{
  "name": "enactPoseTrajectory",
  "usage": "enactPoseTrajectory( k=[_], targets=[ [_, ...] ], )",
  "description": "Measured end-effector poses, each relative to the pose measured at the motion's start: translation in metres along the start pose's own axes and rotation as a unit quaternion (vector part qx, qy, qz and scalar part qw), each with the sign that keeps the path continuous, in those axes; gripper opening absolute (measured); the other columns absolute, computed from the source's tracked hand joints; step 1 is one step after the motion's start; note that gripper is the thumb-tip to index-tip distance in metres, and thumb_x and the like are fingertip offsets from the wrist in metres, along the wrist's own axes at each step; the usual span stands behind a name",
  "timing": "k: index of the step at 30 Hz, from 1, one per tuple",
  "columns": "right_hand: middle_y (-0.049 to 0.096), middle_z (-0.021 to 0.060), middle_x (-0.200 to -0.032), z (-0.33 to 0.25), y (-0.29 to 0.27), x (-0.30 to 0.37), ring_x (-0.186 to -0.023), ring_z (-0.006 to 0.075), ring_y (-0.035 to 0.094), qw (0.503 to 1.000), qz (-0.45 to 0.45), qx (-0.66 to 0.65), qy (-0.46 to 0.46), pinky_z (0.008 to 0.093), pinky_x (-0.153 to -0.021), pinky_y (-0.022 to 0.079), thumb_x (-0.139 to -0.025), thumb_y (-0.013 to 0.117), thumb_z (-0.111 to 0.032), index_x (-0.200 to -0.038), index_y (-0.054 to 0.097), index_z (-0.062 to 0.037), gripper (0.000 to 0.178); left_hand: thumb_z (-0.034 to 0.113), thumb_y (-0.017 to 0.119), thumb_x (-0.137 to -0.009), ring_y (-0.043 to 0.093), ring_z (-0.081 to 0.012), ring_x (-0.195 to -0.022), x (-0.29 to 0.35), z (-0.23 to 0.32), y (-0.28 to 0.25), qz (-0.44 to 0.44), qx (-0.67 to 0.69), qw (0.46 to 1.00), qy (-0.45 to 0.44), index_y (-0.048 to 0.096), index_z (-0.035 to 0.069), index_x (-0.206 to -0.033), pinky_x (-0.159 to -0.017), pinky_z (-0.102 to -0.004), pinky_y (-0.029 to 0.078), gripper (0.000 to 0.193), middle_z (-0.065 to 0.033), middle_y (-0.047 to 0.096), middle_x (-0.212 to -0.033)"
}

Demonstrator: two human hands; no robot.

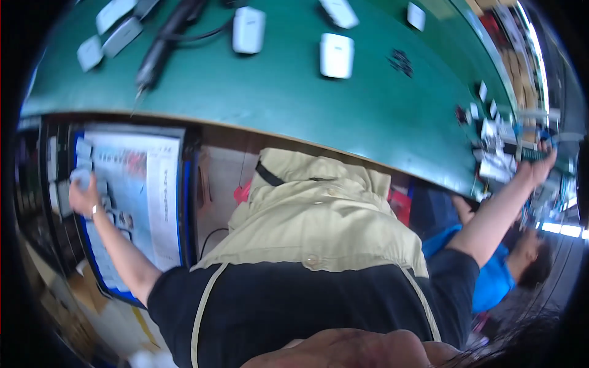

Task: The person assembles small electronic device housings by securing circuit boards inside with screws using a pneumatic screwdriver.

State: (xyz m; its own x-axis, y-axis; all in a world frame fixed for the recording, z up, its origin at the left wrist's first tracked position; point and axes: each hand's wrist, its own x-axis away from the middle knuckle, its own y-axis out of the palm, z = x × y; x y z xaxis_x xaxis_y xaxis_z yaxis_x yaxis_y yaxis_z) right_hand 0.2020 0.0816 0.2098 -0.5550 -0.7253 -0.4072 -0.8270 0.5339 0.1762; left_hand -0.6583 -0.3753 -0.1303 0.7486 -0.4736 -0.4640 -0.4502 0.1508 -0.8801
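Out to the left, my left hand point(84, 199) closes its fingers around a pale, rounded plastic piece point(80, 178). It is above the edge of a blue tray point(182, 214), where several similar pale pieces lie along the left side beside a printed sheet point(164, 190). My right arm stretches far to the right. There, my right hand point(538, 168) is at the cluttered end of the green table point(276, 104), next to something green point(531, 154). Blur and its small size hide whether these fingers grip anything.
White plastic housings point(337, 56) stand spread over the table. A black electric screwdriver point(156, 61) with a cable lies at the left, its tip near the front edge. Small black parts point(400, 63) form a pile. A person in blue point(496, 279) is close at my right.
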Motion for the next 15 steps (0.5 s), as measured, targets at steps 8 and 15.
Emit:
enactPoseTrajectory(
  k=[8,15],
  targets=[
    [0.055,0.0092,-0.086,0.004,0.003,0.026,-0.079,0.0181,0.053,0.976,-0.151,-0.153,-0.036,0.0308,-0.075,0.045,-0.082,0.057,-0.02,-0.097,0.051,-0.0008,0.025,0.01,0.078,-0.052,0.045,-0.0283,-0.108,0.033,0.284,-0.265,0.05,0.45,0.828,0.332,0.054,0.007,-0.094,-0.092,-0.0368,0.034,0.049,-0.0111,0.052,-0.113],
    [0.055,0.013,-0.089,0.022,0.003,0.028,-0.085,0.0202,0.054,0.988,-0.078,-0.131,-0.031,0.0341,-0.08,0.043,-0.084,0.054,-0.018,-0.103,0.046,0.005,0.031,0.015,0.072,-0.048,0.047,-0.0308,-0.1,0.157,0.566,-0.341,-0.082,0.545,0.533,0.642,0.053,0.009,-0.088,-0.093,-0.0466,0.035,0.044,-0.0117,0.052,-0.102]
  ],
)
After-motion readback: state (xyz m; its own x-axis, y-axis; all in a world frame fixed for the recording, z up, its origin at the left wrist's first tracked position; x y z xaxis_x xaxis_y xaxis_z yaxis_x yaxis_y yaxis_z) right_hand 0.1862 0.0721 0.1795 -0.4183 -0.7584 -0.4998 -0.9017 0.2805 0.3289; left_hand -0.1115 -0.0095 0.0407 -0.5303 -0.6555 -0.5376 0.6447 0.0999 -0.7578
